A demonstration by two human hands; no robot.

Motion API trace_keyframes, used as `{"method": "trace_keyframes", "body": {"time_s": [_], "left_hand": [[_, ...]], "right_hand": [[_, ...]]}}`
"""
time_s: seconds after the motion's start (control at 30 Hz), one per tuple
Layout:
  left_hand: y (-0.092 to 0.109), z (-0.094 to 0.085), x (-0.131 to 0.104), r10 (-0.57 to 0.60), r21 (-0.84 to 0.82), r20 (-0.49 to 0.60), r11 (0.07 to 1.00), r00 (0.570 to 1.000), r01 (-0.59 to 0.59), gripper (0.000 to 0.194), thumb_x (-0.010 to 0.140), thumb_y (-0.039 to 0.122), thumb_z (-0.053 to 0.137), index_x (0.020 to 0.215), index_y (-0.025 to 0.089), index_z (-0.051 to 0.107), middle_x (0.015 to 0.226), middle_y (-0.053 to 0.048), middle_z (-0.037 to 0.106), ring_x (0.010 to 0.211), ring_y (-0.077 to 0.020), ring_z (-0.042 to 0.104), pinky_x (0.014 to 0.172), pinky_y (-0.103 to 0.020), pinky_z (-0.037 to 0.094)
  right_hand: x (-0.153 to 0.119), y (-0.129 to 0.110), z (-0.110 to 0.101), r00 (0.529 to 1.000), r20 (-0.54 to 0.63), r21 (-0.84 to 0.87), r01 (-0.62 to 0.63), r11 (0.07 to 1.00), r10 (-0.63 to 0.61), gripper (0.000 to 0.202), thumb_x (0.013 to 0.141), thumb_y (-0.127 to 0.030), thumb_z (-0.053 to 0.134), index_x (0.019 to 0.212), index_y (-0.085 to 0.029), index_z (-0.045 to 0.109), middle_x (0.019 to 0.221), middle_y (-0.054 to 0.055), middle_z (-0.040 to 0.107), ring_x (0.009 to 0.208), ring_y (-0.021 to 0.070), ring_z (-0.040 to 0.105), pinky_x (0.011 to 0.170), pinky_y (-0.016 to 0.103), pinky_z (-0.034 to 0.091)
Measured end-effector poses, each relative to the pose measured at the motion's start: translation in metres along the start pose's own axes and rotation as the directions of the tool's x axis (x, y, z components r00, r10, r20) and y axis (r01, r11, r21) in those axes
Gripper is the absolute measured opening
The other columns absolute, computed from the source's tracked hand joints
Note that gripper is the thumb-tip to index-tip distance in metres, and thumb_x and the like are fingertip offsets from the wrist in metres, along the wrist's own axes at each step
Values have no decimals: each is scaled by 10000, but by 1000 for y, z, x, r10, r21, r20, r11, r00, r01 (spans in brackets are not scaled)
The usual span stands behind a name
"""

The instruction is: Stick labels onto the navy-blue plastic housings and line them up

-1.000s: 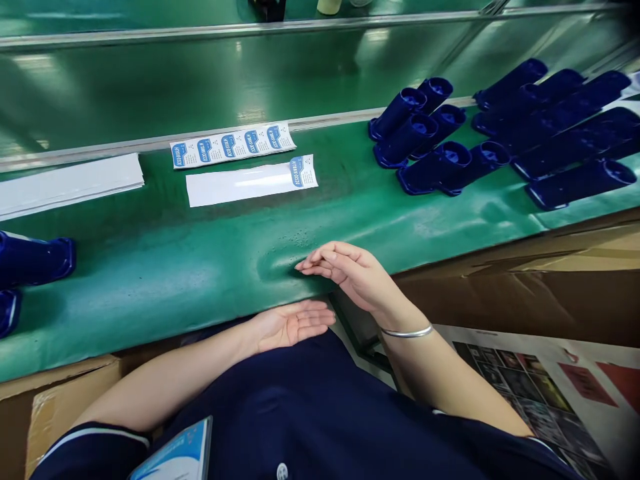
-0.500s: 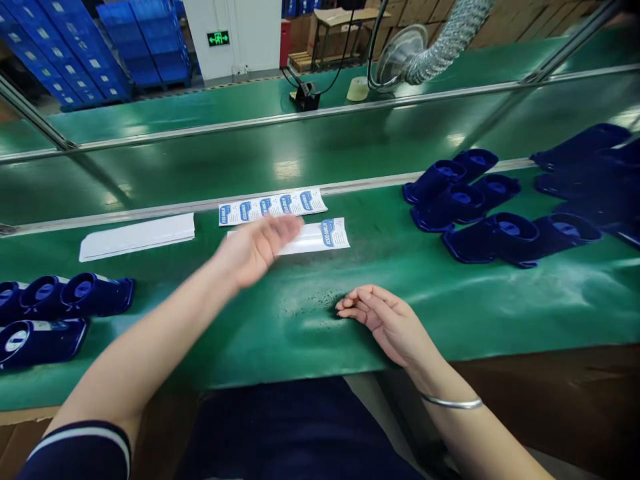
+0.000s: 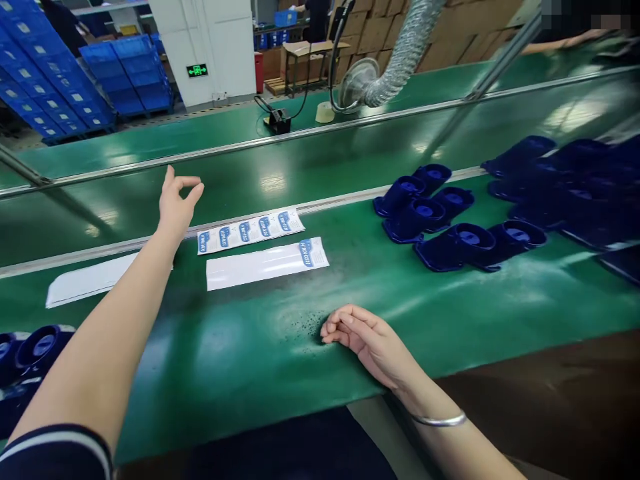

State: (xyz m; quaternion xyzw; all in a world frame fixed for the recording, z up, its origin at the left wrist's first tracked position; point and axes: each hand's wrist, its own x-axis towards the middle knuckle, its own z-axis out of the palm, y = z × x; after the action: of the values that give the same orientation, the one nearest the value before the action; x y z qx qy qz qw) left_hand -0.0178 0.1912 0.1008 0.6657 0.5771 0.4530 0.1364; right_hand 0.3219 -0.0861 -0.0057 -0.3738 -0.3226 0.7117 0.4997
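Observation:
My left hand (image 3: 177,203) is raised above the rear edge of the green bench. Its thumb and index finger come together at the tips in a pinch; anything between them is too small to make out. Near it lie a strip of blue-and-white labels (image 3: 251,231) and a mostly bare white backing strip (image 3: 255,265) with one label at its right end. My right hand (image 3: 357,337) rests on the bench, its fingers curled in and closed, their inner side hidden. Small dark specks (image 3: 307,325) lie beside its fingertips.
Several dark blue plastic housings (image 3: 463,243) stand on the right, with more (image 3: 43,347) at the lower left. White strips (image 3: 90,277) are partly behind my left forearm. A metal rail (image 3: 240,143) and a duct hose (image 3: 405,53) are farther back. A person's arm shows top right.
My left hand has moved left and up, away from the label strips, uncovering the white backing strip. My right hand keeps its pose on the bench. The view has shifted to the right.

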Motion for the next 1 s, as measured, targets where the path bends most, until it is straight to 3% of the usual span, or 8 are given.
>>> {"method": "trace_keyframes", "body": {"time_s": [0.17,0.3,0.4,0.47,0.6,0.67,0.83,1.0], "left_hand": [[39,4,-53,205,132,273,960,940,-247,229,896,428,658,1086,308,698,1671,27,341,1595,-375,105,1256,-678,135],[51,9,-116,371,49,503,889,781,-455,306,1018,408,470,1240,283,640,1654,-30,383,1587,-322,189,1263,-635,192],[46,11,-157,368,36,595,876,715,-481,522,1023,419,482,1514,268,391,1692,-99,290,1586,-288,202,1261,-578,258],[39,14,-172,313,92,637,876,704,-473,597,1019,450,485,1554,250,311,1699,-124,260,1593,-296,162,1264,-591,237],[31,27,-175,251,196,643,860,724,-471,648,1003,486,500,1551,192,317,1693,-167,255,1594,-330,121,1271,-618,184],[32,38,-169,262,207,633,849,728,-486,663,990,487,524,1540,163,345,1683,-187,269,1591,-348,124,1271,-628,170],[41,70,-161,303,176,631,841,715,-511,728,954,520,580,1538,139,371,1666,-200,307,1581,-376,169,1276,-612,167],[40,90,-168,371,158,618,805,693,-572,820,906,603,615,1508,85,408,1543,-247,474,1531,-421,288,1256,-638,177]], "right_hand": [[6,-8,0,997,-4,-135,75,988,-76,196,965,-398,685,941,-210,732,939,65,748,938,212,725,897,376,571],[14,-31,-18,934,-166,-385,235,893,-317,228,954,-443,682,952,-218,720,939,60,741,889,212,715,869,381,573],[24,-51,-32,848,-251,-561,265,784,-466,244,946,-474,672,950,-232,702,929,47,720,868,209,693,841,373,575],[37,-61,-36,848,-191,-686,245,685,-494,238,952,-475,650,978,-242,693,961,55,720,881,221,685,852,392,573],[88,-73,-30,851,122,-912,299,281,-510,272,958,-409,605,1175,-259,671,1210,108,685,1127,293,641,1023,493,509],[118,-74,-27,845,191,-934,313,172,-500,344,923,-371,637,1241,-241,654,1343,140,623,1287,338,549,1129,552,417],[159,-69,-19,853,218,-936,320,146,-474,155,887,-355,690,909,-203,704,1325,193,617,1321,412,499,1145,681,317],[127,-71,2,848,389,-828,493,268,-360,202,905,-414,698,780,-255,704,1255,101,685,1220,306,606,1089,520,461]]}}
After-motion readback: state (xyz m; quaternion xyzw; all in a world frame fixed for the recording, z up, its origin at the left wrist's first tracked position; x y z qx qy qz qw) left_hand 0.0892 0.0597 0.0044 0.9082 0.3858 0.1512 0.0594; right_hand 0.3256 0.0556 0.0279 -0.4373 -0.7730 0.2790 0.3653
